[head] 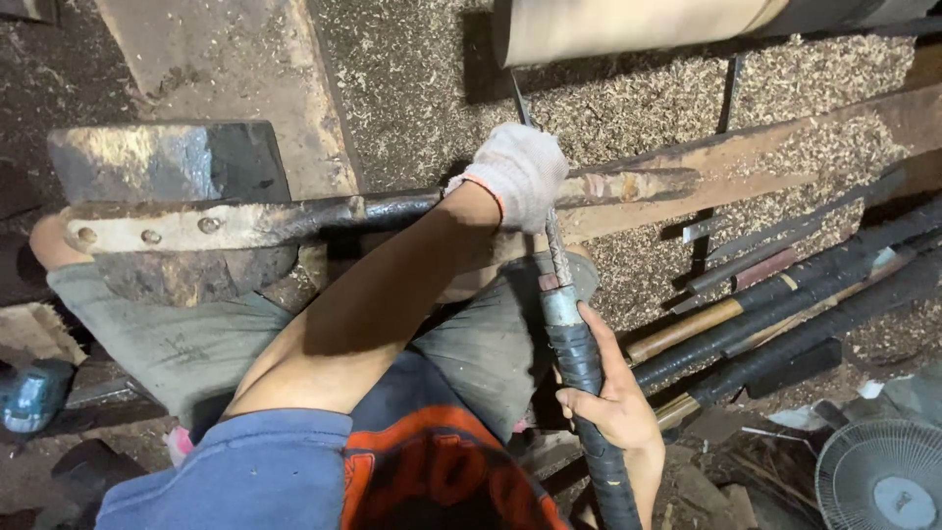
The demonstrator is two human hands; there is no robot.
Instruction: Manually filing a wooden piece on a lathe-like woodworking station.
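Gloved left hand [517, 172] pinning blank [628, 186] over lap; right hand [613, 397] gripping file [574, 344]; blank's edge looking rough, filing seemingly midway

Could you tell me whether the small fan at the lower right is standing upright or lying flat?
Lying flat: the fan rests grille-up on the ground, its round face toward the camera.

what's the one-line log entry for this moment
left hand: gloved, on metal bar | right hand: bare, gripping taped tool handle | floor: wood shavings
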